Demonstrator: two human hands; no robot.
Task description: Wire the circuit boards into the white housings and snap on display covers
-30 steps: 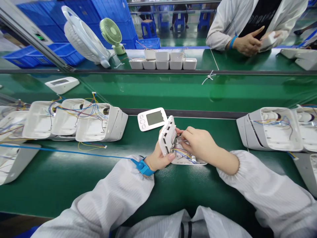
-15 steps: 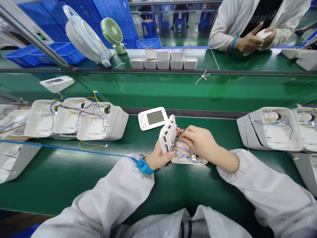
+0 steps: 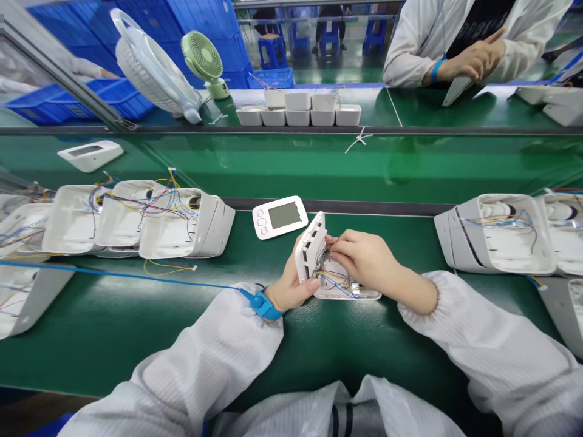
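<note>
The left hand (image 3: 292, 287) clamps a white panel (image 3: 310, 247), tilted up at the left of a wired white shell (image 3: 334, 292) on or just above the green table (image 3: 346, 355). The right hand (image 3: 364, 258) pinches just beside the panel; from here I can't tell on what. It looks like wiring work, and the next move seems to ask for a light touch.
</note>
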